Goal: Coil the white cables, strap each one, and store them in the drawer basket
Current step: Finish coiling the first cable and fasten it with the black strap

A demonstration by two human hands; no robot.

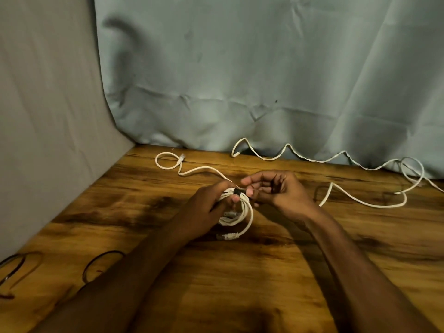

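Your left hand (211,203) grips the coil (236,212) mid-frame, right hand (271,191) pinching the black strap (237,192); slacken either and the loops may spring apart.

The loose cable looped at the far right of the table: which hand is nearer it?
Right. The right hand is just left of the loose cable, at the black strap; the left hand grips the coil, farther left.

Above the middle of the wooden table (240,284), the left hand (206,207) gripped a coiled white cable (236,218) while the right hand (271,191) pinched the black strap (237,192) wrapped round the coil's top. One loose white cable (192,170) trailed off toward eleven o'clock; a longer cable (360,200) sprawled at two o'clock, along the foot of the pale curtain (264,68).
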